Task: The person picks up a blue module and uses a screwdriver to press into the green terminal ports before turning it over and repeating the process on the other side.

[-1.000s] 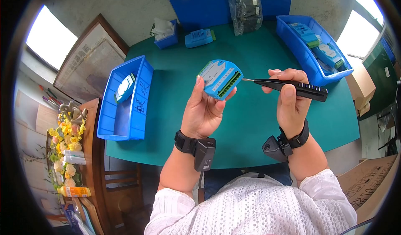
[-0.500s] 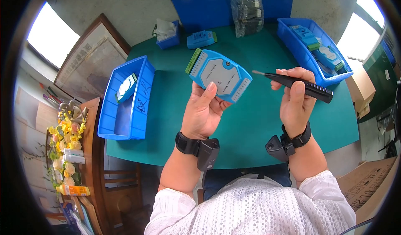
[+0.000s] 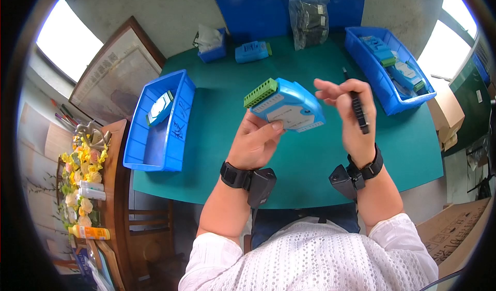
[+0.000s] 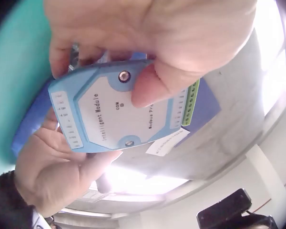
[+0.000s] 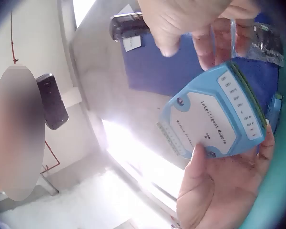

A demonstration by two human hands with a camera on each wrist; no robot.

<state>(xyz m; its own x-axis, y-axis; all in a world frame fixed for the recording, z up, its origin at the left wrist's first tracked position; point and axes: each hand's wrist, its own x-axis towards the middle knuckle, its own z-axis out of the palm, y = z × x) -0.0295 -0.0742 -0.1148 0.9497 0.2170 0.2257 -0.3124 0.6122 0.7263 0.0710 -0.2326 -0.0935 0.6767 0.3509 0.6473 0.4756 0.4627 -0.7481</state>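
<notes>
A light-blue "Intelligent Module" (image 3: 294, 107) with a green terminal block (image 3: 261, 93) is held in my left hand (image 3: 253, 143), thumb across its white label. In the left wrist view the label of the module (image 4: 112, 107) shows two screws. My right hand (image 3: 354, 136) is just to the right of it, index finger extended toward the module's edge. A black ribbed-handled screwdriver (image 3: 357, 110) is tucked in that hand, its thin tip pointing away from me. The right wrist view shows the screwdriver's handle end (image 5: 126, 27) sticking out beside the thumb.
A blue bin (image 3: 152, 165) at left contains one module (image 3: 160, 107). At right, another blue bin (image 3: 373, 92) has several modules. Along the back of the green table (image 3: 227, 182) are a module (image 3: 252, 52), a tissue box (image 3: 213, 53) and a clear bag (image 3: 310, 19) of black parts.
The left hand has turned the module from its terminal edge to its label side, then tilted it. The right hand has swung the screwdriver tip away from the module and stretched out its index finger.
</notes>
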